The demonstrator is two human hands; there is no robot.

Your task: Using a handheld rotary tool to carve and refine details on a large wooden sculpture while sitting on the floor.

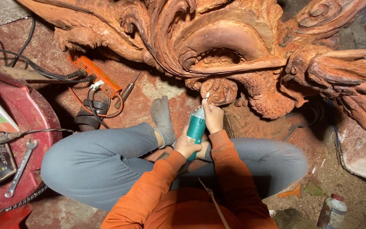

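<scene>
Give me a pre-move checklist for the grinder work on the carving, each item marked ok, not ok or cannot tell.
1. Left hand grips the teal rotary grinder body: ok.
2. Right hand steadies the grinder near its nose: ok.
3. Grinder tip meets the round carved boss on the wood carving: ok.
4. Tool running: cannot tell.
5. Gloves on hands: not ok, both bare.
6. Socked foot clear of the tip: ok.
</scene>
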